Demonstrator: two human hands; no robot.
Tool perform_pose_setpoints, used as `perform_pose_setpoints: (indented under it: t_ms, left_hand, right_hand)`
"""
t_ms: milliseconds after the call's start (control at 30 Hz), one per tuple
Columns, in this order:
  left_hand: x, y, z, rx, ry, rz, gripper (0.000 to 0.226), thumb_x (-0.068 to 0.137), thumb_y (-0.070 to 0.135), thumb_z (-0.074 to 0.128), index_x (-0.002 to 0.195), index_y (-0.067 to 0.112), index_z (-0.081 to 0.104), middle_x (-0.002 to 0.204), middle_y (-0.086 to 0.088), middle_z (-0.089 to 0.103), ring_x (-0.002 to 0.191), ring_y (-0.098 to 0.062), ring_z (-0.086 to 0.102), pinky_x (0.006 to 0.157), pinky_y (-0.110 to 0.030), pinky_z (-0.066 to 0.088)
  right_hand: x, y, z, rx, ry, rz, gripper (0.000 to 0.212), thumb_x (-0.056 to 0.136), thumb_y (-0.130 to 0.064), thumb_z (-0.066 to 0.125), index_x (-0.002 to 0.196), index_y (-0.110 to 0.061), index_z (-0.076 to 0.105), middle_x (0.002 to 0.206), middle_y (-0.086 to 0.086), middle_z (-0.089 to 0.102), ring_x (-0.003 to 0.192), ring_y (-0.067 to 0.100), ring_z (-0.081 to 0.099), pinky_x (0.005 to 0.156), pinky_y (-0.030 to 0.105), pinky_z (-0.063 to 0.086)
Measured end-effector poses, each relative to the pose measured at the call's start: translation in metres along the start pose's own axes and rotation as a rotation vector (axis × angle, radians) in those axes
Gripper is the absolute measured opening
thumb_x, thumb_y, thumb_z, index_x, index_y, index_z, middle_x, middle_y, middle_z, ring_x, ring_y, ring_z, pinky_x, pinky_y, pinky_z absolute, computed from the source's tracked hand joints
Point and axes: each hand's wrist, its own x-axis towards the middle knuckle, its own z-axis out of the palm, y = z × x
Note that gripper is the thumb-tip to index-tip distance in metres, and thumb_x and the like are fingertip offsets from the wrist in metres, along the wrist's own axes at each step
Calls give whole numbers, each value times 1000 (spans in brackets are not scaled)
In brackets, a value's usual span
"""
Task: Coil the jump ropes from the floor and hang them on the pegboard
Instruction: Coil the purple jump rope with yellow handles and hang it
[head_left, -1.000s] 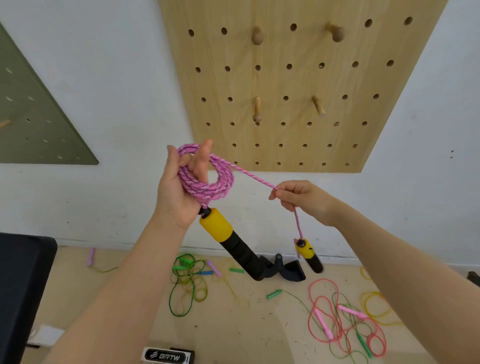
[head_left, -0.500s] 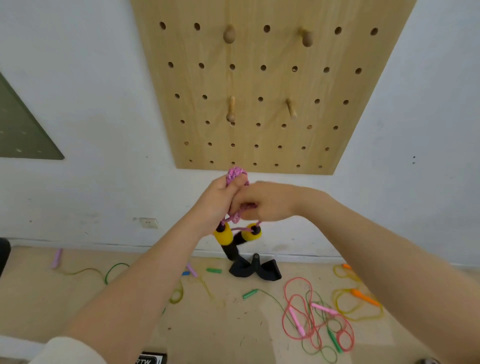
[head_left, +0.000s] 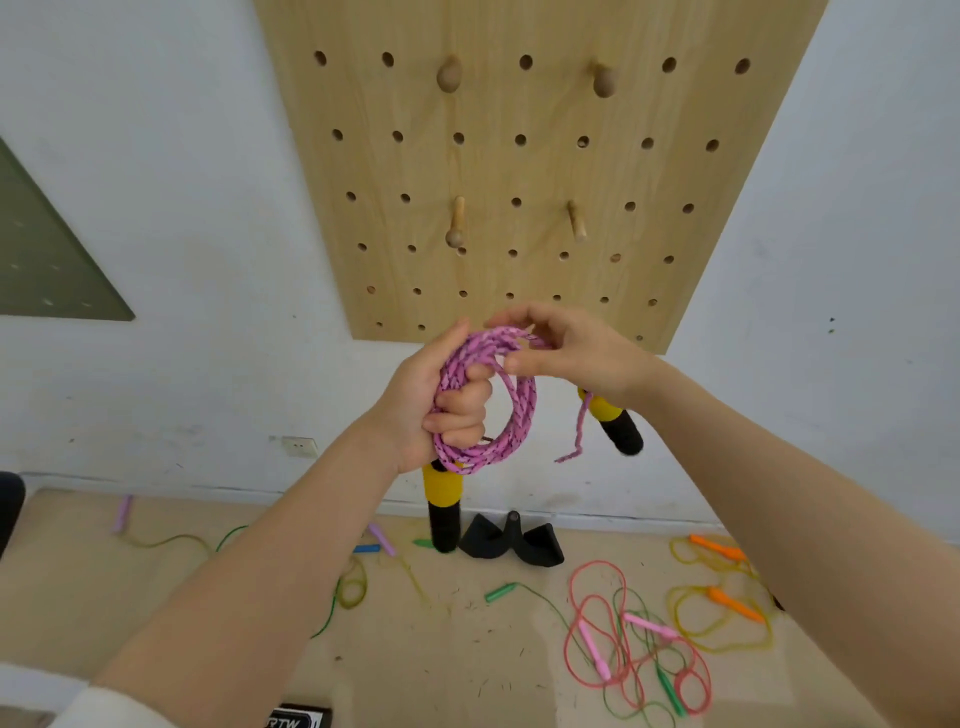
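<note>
Several loops of pink braided jump rope (head_left: 485, 400) sit wound around the left hand (head_left: 441, 402), whose fingers (head_left: 465, 402) are curled shut through the middle of the coil and grip it, thumb up along the coil's far side. Just above those curled fingers, the right hand (head_left: 574, 358) pinches the top of the coil between its thumb and bent fingertips (head_left: 519, 364). Below the left fingers, one yellow-and-black handle (head_left: 442, 504) hangs straight down from the bottom of the coil; below and to the right of the right hand's fingers, the second yellow-and-black handle (head_left: 615, 426) hangs at a slant, with a short frayed pink tail (head_left: 577, 439) dangling beside it. Above both sets of fingers, the wooden pegboard (head_left: 519, 171) is mounted on the white wall (head_left: 182, 218), with four wooden pegs; the two lower pegs (head_left: 456, 223) are nearest the fingertips and carry nothing. Far below the hands, on the tan floor (head_left: 441, 649), lie a black folded strap (head_left: 511, 540), a tangled red rope with pink handles (head_left: 623, 644), a yellow rope with orange handles (head_left: 722, 603), and green rope (head_left: 343, 592) with a green handle (head_left: 501, 591). Left of the fingers, a grey-green board (head_left: 47, 260) hangs on the wall.
</note>
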Motion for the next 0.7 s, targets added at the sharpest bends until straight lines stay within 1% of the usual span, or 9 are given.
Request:
perform_pose_setpoints:
  t_ms: [33,100,133,200,267,367,467,567,700]
  left_hand:
    - [0,3,1,-21,3,25,48,76,54,37,47,19,51,30,10,26,21,-3,14,32,-11,13]
    - [0,7,3,-6,30,53,46,75,55,40,46,20,48,30,10,25,22,-3,13,33,-13,12]
    - [1,8,5,23,63,62,45,74,55,42,45,21,46,30,9,24,23,-3,14,33,-14,12]
    - [4,7,8,84,163,82,43,72,55,49,46,21,41,32,9,22,25,-4,14,34,-15,13]
    - [5,7,10,115,245,100,42,70,51,56,48,21,35,33,8,21,27,-5,14,33,-16,17]
    - [5,4,7,106,266,125,38,79,39,57,54,20,35,36,10,21,28,-4,16,38,-17,34]
    - [5,-4,4,236,226,129,32,85,27,54,60,20,35,41,11,23,33,-5,22,67,-23,47]
    - [4,-9,4,365,217,128,20,87,7,57,68,14,52,45,8,33,40,-8,32,81,-27,50]
    - [6,-8,12,506,390,252,7,86,2,61,82,7,60,48,3,39,42,-8,37,71,-27,53]
  right_hand:
    - [-3,3,0,79,-76,35,48,70,-43,75,107,-15,63,78,8,57,65,25,50,64,38,47]
    - [-5,7,2,218,-157,72,39,70,-47,71,101,-24,68,59,2,40,50,13,32,46,23,30]
    - [-6,5,3,233,-156,79,30,74,-42,70,99,-25,68,56,-2,36,47,10,27,44,20,23]
    - [-6,0,6,189,-124,98,8,84,-21,67,91,-18,65,48,-11,42,41,4,32,42,14,25]
    - [-5,-3,10,121,-90,126,15,87,-2,60,77,-13,59,46,-12,54,38,-1,45,42,7,32]
    - [-3,3,11,-10,-36,173,16,83,2,56,69,-6,55,60,1,55,51,6,48,56,16,37]
    - [-5,12,5,-176,3,227,21,83,-4,54,66,-16,52,62,0,44,60,14,40,59,26,31]
    - [-9,17,2,-242,52,213,15,87,-7,46,76,-15,49,66,-1,46,60,14,40,58,29,31]
    - [-9,18,3,-226,148,177,17,87,-5,46,74,-17,46,65,-1,45,58,13,40,54,26,30]
